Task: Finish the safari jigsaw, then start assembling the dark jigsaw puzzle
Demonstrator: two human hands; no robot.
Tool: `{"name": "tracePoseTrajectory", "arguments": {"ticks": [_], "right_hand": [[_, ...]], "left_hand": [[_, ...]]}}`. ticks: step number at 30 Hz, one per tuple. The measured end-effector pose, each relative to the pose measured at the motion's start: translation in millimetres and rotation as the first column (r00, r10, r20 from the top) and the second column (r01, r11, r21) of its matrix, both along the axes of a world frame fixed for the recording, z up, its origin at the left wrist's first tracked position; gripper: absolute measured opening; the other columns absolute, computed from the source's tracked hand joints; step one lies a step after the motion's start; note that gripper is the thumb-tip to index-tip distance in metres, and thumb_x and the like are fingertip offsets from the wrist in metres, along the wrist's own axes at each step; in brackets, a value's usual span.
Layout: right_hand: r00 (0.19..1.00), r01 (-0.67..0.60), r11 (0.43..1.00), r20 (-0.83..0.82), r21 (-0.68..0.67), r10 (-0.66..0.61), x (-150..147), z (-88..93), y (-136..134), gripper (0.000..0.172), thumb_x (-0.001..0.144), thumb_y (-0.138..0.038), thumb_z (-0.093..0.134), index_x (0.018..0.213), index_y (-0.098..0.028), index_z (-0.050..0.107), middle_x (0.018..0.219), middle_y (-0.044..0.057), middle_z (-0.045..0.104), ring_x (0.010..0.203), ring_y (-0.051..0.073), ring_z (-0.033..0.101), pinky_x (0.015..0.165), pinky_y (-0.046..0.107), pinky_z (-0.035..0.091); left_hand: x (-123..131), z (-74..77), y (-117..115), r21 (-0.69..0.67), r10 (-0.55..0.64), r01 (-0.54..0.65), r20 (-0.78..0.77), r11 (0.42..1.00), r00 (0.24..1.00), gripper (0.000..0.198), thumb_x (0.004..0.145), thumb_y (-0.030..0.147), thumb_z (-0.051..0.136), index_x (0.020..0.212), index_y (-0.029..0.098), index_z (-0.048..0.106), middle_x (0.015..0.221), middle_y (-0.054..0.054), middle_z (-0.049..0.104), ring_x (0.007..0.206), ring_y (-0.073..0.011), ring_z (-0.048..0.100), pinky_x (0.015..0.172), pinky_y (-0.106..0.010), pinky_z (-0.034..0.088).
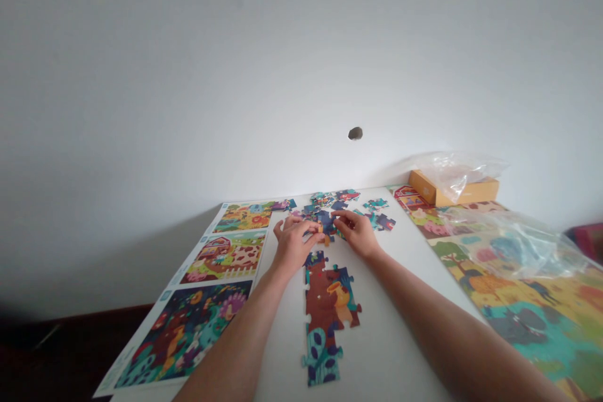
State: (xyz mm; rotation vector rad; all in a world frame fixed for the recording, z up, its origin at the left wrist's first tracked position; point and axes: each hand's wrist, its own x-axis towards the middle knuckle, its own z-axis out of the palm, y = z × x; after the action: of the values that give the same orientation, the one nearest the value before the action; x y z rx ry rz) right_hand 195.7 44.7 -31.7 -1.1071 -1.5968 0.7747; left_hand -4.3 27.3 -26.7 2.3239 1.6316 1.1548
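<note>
Left hand (293, 245), right hand (357, 233) on jigsaw pieces (323, 224), puzzle card labels (164, 295) unreadable

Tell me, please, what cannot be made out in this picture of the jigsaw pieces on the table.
All in the head view:
- Puzzle pieces under the left hand and right hand: the hands cover them, so any piece held is hidden.
- Large picture sheet: cut off by the right and bottom edges.
- Cardboard box: a plastic bag partly covers it; its contents are hidden.
- Red object: cut off by the right edge.
</note>
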Motion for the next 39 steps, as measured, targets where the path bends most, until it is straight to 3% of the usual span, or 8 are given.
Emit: {"name": "tracePoseTrajectory", "arguments": {"ticks": [39], "right_hand": [[1.000,0.005,1.000,-0.012,-0.013,-0.005,-1.9,0.0,0.9,0.040,0.083,-0.042,0.060,0.106,-0.012,0.074,0.063,-0.002,0.053,0.057,0.012,0.043,0.057,0.025,0.035]], "left_hand": [[0.8,2.6,-1.0,-0.019,0.028,-0.028,-0.006,0.999,1.000,0.011,0.080,0.031,0.080,0.090,0.031,0.074,0.089,0.002,0.079,0.109,-0.0261,0.061,0.110,-0.052,0.022]]}}
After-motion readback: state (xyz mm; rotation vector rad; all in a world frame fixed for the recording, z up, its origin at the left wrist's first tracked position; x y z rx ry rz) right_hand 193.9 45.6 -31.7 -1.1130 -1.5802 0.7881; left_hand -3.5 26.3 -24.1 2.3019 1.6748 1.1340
